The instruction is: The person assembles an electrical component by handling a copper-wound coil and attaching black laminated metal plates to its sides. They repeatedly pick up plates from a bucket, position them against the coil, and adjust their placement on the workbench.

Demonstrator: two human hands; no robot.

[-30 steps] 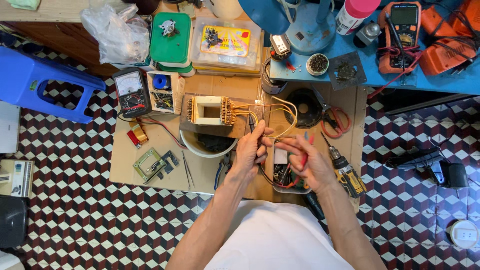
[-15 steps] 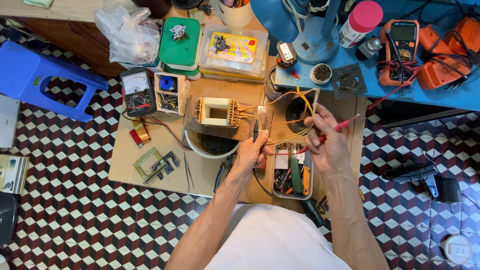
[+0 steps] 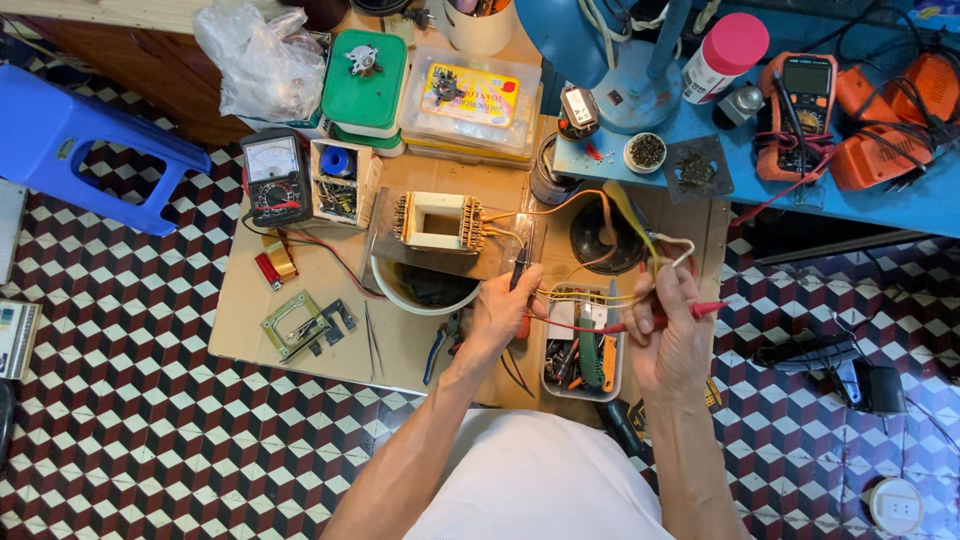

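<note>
Now raised higher than before, right hand (image 3: 672,335) pinching yellow wires (image 3: 640,235) and red probe (image 3: 650,320). Left hand (image 3: 503,312) closed around black probe (image 3: 517,275) near transformer (image 3: 440,222). Best to keep both tips steady, apart from bare fingers.

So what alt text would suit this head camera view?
Seen from above, a person's left hand holds a black probe at a transformer, while the right hand grips a red probe and coloured wires, over a cluttered cardboard worktop.
</note>
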